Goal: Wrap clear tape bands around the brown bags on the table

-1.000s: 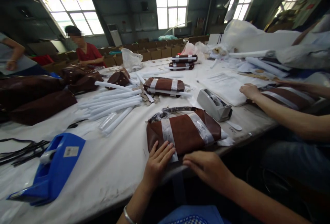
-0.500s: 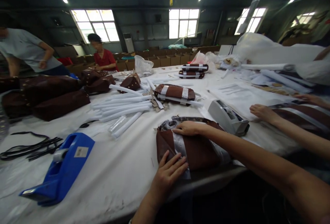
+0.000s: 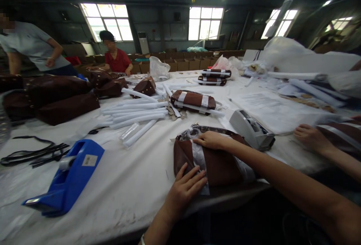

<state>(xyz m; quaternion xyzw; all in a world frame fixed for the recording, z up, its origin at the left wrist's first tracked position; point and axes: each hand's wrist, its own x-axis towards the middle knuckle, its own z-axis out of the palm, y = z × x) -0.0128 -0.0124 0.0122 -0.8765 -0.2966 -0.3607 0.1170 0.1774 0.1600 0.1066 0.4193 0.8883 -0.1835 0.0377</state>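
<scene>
A brown handbag (image 3: 220, 164) lies at the front edge of the white-covered table, with whitish wrapping strips (image 3: 199, 154) across it and a patterned handle along its top. My left hand (image 3: 186, 184) rests flat on the bag's lower left, fingers spread over the strip's lower end. Along the upper edge, my right hand (image 3: 210, 139) lies on the bag with its fingers stretched toward the strip's top. Right behind the bag stands a grey tape dispenser (image 3: 251, 130). A blue tape dispenser (image 3: 75, 175) sits farther left.
Another person's hand (image 3: 311, 137) is at a wrapped brown bag (image 3: 345, 136) on the right. White rolled tubes (image 3: 135, 111) and a wrapped bag (image 3: 193, 100) lie mid-table. Brown bags (image 3: 67, 107) and black straps (image 3: 50, 152) are on the left. Two people work across the table.
The view has shifted slightly. Both my hands keep their places on the handbag. The neighbouring person's hand has drawn right, nearer the wrapped bag there.
</scene>
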